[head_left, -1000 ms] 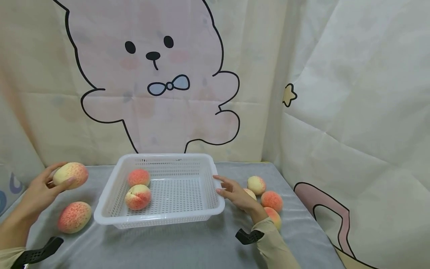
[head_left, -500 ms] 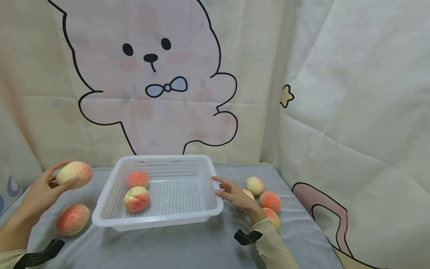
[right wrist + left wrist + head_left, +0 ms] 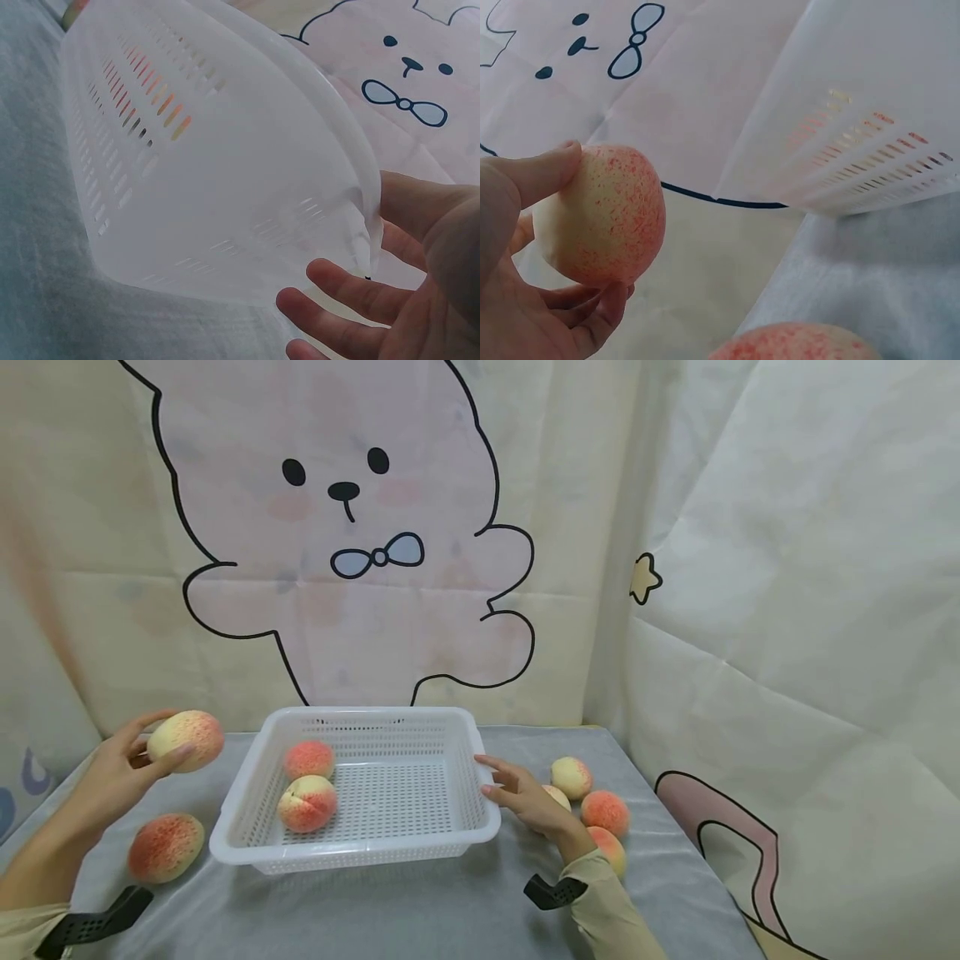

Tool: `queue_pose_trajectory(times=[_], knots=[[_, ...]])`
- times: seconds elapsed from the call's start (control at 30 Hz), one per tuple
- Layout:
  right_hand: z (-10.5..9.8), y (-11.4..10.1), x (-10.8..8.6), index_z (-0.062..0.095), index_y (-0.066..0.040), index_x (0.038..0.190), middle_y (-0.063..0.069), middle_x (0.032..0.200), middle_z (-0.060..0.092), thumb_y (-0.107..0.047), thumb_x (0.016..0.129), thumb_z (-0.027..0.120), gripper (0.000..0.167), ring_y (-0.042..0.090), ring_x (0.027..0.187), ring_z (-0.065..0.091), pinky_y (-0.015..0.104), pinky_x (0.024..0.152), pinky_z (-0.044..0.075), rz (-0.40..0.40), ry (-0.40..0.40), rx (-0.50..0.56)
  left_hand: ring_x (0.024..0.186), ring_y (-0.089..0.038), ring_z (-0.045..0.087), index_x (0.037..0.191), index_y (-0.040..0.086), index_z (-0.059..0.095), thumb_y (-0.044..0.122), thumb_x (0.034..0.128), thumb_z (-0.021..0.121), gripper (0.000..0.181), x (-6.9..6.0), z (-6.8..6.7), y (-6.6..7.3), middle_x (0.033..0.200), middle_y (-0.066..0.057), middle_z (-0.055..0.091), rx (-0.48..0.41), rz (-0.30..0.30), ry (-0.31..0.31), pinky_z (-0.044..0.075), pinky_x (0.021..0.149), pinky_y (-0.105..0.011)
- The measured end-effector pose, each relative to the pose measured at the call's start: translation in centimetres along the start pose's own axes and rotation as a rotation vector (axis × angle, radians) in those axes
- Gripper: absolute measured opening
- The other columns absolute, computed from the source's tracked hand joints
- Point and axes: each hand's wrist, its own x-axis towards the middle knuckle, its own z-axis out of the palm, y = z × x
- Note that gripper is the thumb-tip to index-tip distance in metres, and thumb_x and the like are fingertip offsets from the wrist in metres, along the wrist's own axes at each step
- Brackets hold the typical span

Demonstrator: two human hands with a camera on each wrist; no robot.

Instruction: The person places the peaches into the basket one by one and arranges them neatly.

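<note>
My left hand (image 3: 120,768) grips a yellow-and-red peach (image 3: 187,741), held up left of the white plastic basket (image 3: 360,852). In the left wrist view the thumb lies along one side of this peach (image 3: 607,217) and the fingers support the other. Below that hand a redder peach (image 3: 166,848) lies on the cloth. Inside the basket, near its left side, sit two peaches, a reddish one (image 3: 309,760) behind a creased yellow-red one (image 3: 307,804). My right hand (image 3: 536,802) holds the basket's right rim, with some fingers reaching behind it in the right wrist view.
Several more peaches (image 3: 606,812) lie grouped on the grey cloth (image 3: 360,914) right of the basket, partly behind my right hand. A curtain (image 3: 570,643) with a cartoon bear hangs behind the table, and another pale curtain (image 3: 810,610) hangs at the right.
My left hand has carried its peach a little to the right and slightly up, towards the basket. My right hand and the basket have stayed in place.
</note>
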Motion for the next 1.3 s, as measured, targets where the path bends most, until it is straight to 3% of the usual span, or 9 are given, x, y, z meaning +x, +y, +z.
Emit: queue_pose_trajectory(times=[0.17,0.23,0.3,0.43,0.53,0.6,0.67,1.1,1.3], knots=[[0.0,0.3,0.0,0.029,-0.010,0.160,0.024,0.152,0.048,-0.021,0.106,0.054,0.061,0.039,0.134,0.053,0.042,0.104,0.050,-0.013,-0.013,0.014,0.086,0.022,0.044,0.154,0.009,0.029,0.029,0.1029,0.059,0.063,0.4,0.4,1.4,0.134,-0.041,0.050,-0.002,0.026,-0.045,0.048,0.071,-0.028],[0.0,0.4,0.0,0.029,-0.009,0.160,0.025,0.151,0.049,-0.021,0.106,0.054,0.061,0.038,0.132,0.054,0.039,0.102,0.051,-0.018,-0.018,0.020,0.087,0.022,0.043,0.154,0.008,0.029,0.030,0.1026,0.060,0.063,0.6,0.6,1.9,0.137,-0.040,0.048,0.003,0.036,-0.054,0.048,0.071,-0.027],[0.1,0.5,0.0,0.029,-0.009,0.160,0.025,0.151,0.049,-0.021,0.106,0.054,0.061,0.038,0.132,0.055,0.038,0.102,0.051,-0.021,-0.021,0.025,0.088,0.020,0.046,0.152,0.005,0.030,0.029,0.1018,0.061,0.064,0.7,0.9,2.4,0.137,-0.037,0.049,0.011,0.053,-0.057,0.046,0.069,-0.019],[0.1,0.5,0.0,0.029,-0.009,0.160,0.026,0.150,0.050,-0.022,0.106,0.055,0.062,0.038,0.130,0.056,0.038,0.102,0.051,-0.027,-0.026,0.025,0.101,-0.017,0.066,0.152,0.003,0.028,0.031,0.1006,0.063,0.068,1.0,1.5,3.2,0.139,-0.034,0.046,0.023,0.063,-0.071,0.046,0.071,-0.022],[0.1,0.4,-0.1,0.029,-0.009,0.160,0.026,0.148,0.051,-0.023,0.105,0.055,0.062,0.036,0.129,0.057,0.037,0.101,0.051,-0.029,-0.024,0.020,0.112,-0.051,0.059,0.153,0.003,0.027,0.033,0.1004,0.063,0.070,1.1,2.0,3.9,0.141,-0.035,0.044,0.017,0.062,-0.092,0.050,0.075,-0.033],[0.1,0.3,-0.1,0.029,-0.009,0.160,0.026,0.148,0.051,-0.022,0.105,0.055,0.062,0.035,0.128,0.057,0.036,0.100,0.051,-0.029,-0.023,0.019,0.115,-0.055,0.057,0.153,0.005,0.026,0.034,0.1003,0.063,0.071,1.2,2.3,4.3,0.142,-0.035,0.041,0.015,0.060,-0.108,0.052,0.077,-0.037],[0.1,0.3,-0.1,0.029,-0.009,0.160,0.026,0.148,0.051,-0.022,0.105,0.055,0.062,0.034,0.128,0.057,0.035,0.100,0.051,-0.026,-0.022,0.021,0.116,-0.056,0.056,0.154,0.005,0.025,0.035,0.1002,0.063,0.072,1.2,2.5,4.7,0.144,-0.036,0.040,0.011,0.061,-0.124,0.052,0.078,-0.039],[-0.1,0.0,-0.1,0.028,-0.010,0.160,0.026,0.149,0.050,-0.023,0.106,0.055,0.062,0.036,0.128,0.057,0.033,0.097,0.052,-0.020,-0.024,0.037,0.114,-0.048,0.062,0.151,0.007,0.030,0.029,0.1004,0.064,0.065,1.1,4.7,6.6,0.140,-0.032,0.047,-0.011,0.122,-0.175,0.051,0.071,-0.020],[-0.2,0.0,-0.1,0.029,-0.010,0.160,0.026,0.150,0.049,-0.022,0.105,0.055,0.062,0.034,0.128,0.057,0.032,0.097,0.052,-0.023,-0.021,0.036,0.109,-0.042,0.066,0.148,0.007,0.033,0.027,0.0988,0.066,0.062,0.9,5.9,7.1,0.134,-0.034,0.054,-0.027,0.146,-0.193,0.055,0.073,-0.025]])
